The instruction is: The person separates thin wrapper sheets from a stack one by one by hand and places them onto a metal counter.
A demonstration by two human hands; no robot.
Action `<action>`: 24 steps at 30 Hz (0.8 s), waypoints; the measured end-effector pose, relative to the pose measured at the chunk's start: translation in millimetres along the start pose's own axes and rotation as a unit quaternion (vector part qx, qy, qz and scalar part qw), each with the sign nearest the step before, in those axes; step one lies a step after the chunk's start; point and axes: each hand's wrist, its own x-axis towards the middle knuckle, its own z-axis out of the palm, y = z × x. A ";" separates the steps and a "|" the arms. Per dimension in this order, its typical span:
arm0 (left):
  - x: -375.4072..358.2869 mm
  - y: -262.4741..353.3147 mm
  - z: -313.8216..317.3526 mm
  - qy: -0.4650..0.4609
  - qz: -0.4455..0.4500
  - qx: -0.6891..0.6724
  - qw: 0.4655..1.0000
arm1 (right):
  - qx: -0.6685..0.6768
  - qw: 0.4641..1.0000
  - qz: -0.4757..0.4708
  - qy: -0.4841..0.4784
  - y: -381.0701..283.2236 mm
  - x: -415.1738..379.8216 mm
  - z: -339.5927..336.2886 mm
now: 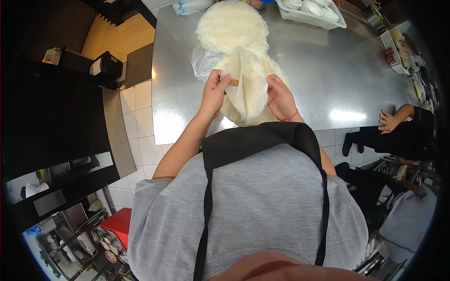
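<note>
Both hands hold up a thin, pale, round dough sheet (254, 96), folded in loose pleats, over the near edge of the steel table. My left hand (215, 96) pinches its left side between thumb and fingers, beside a small brown-gold patch (234, 82). On the other side, my right hand (281, 99) grips the sheet's edge, with a red string around the wrist. Just beyond lies a round stack of similar pale sheets (232, 25). Crumpled clear plastic (202, 61) spreads out by the stack's lower left.
The steel table (328, 79) extends to the right. A white basket of dishes (311, 18) stands at its far side, and a plastic bag (191, 5) lies at the far left corner. Another person's hand (388, 122) rests at the right edge. Tiled floor (143, 110) shows left.
</note>
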 end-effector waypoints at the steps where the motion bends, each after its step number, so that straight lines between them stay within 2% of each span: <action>1: -3.4 2.6 0.8 0.033 -0.032 -0.035 0.998 | 0.001 1.000 0.000 0.000 -0.6 -0.8 0.8; 4: -7.8 5.7 11.5 0.085 -0.064 0.021 0.994 | -0.073 0.997 0.032 0.004 -4.1 -5.3 12.8; 5: -6.1 -0.4 11.5 0.085 -0.064 0.021 0.994 | -0.148 0.989 0.027 -0.013 -2.2 -6.9 22.0; 6: -4.4 -4.2 13.1 0.056 -0.016 0.129 0.990 | -0.223 0.974 0.020 -0.031 -0.8 -7.4 27.3; 7: -3.5 -6.6 14.6 0.026 0.032 0.236 0.971 | -0.223 0.974 0.020 -0.031 0.2 -7.5 28.1; 10: -1.6 -4.5 10.3 0.002 -0.005 0.159 0.987 | -0.225 0.974 0.027 -0.009 5.9 -5.2 21.5; 12: 2.5 -5.1 4.2 -0.010 -0.021 0.114 0.993 | -0.129 0.991 0.033 0.033 5.8 -3.7 5.4; 14: 9.6 -10.5 -2.3 -0.028 -0.043 0.039 0.998 | -0.093 0.995 0.021 0.034 -0.2 -4.4 -2.4; 18: 9.8 -13.1 6.4 -0.013 -0.033 -0.031 0.999 | -0.039 0.997 -0.018 0.069 -0.6 -3.1 -8.6; 20: 8.6 -15.1 19.2 0.000 0.005 -0.058 0.998 | -0.032 0.996 -0.026 0.083 2.0 -2.1 -12.7; 21: 9.2 -18.7 20.4 -0.001 0.004 -0.058 0.998 | -0.094 0.988 -0.011 0.120 -1.4 -3.9 -4.3; 22: 9.9 -23.7 20.5 -0.026 0.027 0.004 0.999 | -0.156 0.975 0.004 0.157 -3.0 -4.7 3.2; 23: 11.2 -27.7 21.6 -0.051 0.051 0.065 0.995 | -0.156 0.975 0.004 0.158 -0.9 -3.1 9.6; 24: 5.4 -20.2 30.2 -0.066 0.077 0.096 0.990 | -0.251 0.954 -0.080 0.146 2.8 -0.5 17.2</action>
